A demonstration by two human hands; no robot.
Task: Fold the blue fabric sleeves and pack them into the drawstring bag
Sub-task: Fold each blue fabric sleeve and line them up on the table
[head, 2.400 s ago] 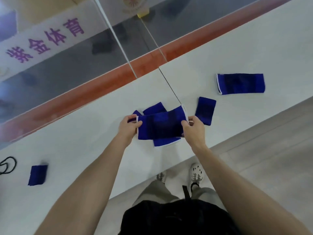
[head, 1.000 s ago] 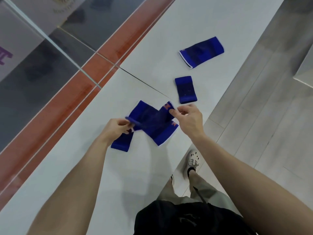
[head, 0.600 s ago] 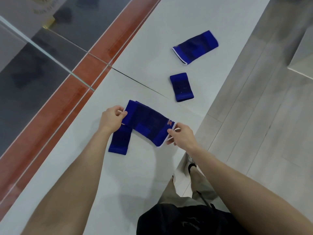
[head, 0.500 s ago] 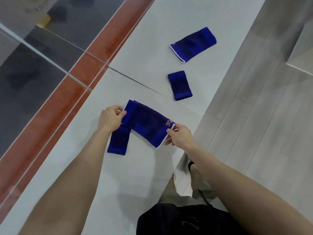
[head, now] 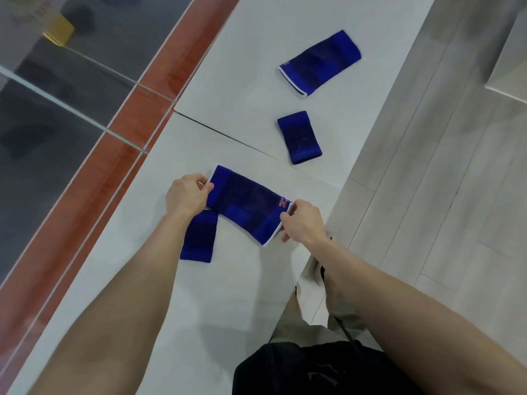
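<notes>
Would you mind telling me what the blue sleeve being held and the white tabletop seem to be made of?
Held sleeve: probably stretchy knitted fabric, matte; darker woven bands and a white hem show. Tabletop: hard, smooth, white, perhaps laminate; a thin seam separates two panels.

A stretched sleeve [head: 246, 202] spans between the two hands over the tabletop [head: 228, 280], the left hand [head: 186, 196] holding its left end and the right hand [head: 303, 223] its right end; a folded sleeve [head: 198, 238] lies on the tabletop nearer the person, its far end tucked under the stretched sleeve beside the left hand; beyond the tabletop's seam [head: 225, 135], to the right, lies a second folded sleeve [head: 299, 136]; behind that, well apart, lies a long sleeve [head: 319, 62]; the floor [head: 427, 166] runs along the tabletop's right edge.
</notes>
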